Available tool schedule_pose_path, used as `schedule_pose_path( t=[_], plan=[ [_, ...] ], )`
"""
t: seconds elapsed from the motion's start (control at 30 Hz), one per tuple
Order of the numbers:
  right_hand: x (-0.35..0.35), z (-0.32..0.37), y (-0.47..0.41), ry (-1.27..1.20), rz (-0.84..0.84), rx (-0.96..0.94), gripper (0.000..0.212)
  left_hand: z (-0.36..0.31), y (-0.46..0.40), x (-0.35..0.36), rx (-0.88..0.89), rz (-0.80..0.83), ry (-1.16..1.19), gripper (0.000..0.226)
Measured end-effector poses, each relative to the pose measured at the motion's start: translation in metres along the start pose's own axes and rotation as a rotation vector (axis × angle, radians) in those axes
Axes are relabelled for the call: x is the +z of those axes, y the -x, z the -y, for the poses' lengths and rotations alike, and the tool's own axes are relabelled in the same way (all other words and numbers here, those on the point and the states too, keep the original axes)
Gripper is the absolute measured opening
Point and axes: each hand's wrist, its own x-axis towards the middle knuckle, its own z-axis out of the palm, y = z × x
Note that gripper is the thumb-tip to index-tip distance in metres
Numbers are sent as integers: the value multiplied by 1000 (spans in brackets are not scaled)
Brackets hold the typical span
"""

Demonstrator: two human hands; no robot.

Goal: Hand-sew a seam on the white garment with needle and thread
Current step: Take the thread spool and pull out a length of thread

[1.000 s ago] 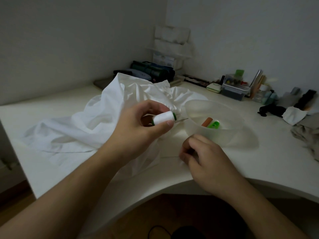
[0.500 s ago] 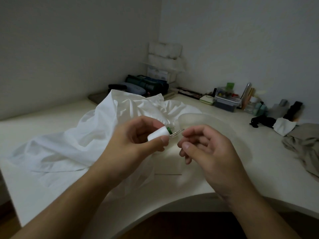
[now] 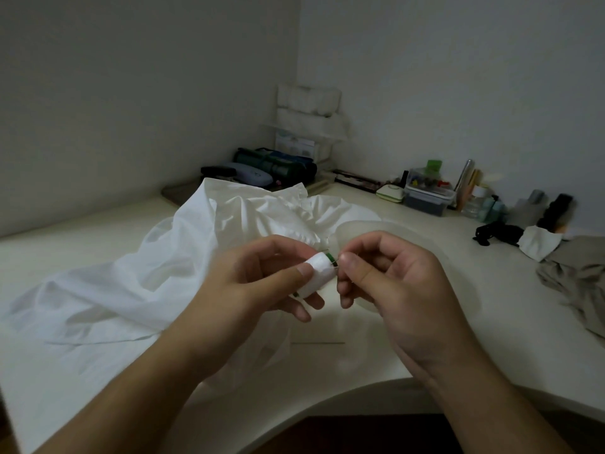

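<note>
The dim light blurs much of the scene: the thread itself cannot be made out, and the needle shows only as a thin glint at the green end of the spool. On the left, the crumpled white cotton garment point(image 3: 170, 276) lies heaped on the curved cream desk point(image 3: 82, 244), reaching from the near left edge toward the middle. The left hand point(image 3: 258, 283) is raised above it, thumb and curled fingers gripping the small spool of white thread with green ends point(image 3: 319, 273). Just right of it, the right hand point(image 3: 389, 283) has its thumb and forefinger pinched together at the spool's far end, on what appears to be the needle point(image 3: 334, 262). A translucent round plastic tub point(image 3: 370, 226) sits partly hidden behind the right hand. Far along the plain grey walls, boxes, pouches and bottles crowd the desk's corner, and a beige cloth point(image 3: 576, 273) is cut off at the right edge.
</note>
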Motion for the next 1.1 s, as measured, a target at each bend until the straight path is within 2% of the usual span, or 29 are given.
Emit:
schedule_pose_path(
  t=[0.17, 0.33, 0.43, 0.57, 0.63, 0.8, 0.9, 1.1],
  plan=[
    [1, 2, -3, -64, 0, 35, 7, 0, -1, -2, -45, 19, 83, 29],
    [7, 0, 6, -92, -86, 84, 18, 1, -1, -1, -48, 7, 153, 31],
    [12, -2, 14, 106, -117, -8, 13, 2, -1, -1, -48, -8, 174, 35],
    [19, 1, 23, 508, -149, -290, 15, 1, 0, 1, -12, -26, 85, 34],
    [24, 4, 23, 570, -160, -370, 10, 0, 0, 2, 3, -43, 37, 35],
    [27, 4, 18, 670, -226, -406, 5, -4, 3, 4, 38, -54, -63, 38],
    [28, 3, 17, 659, -194, -393, 7, -4, 4, 4, 52, -76, -111, 39],
    [23, 3, 17, 507, -70, -224, 12, -4, 2, 5, 54, -128, -100, 35]
  ],
)
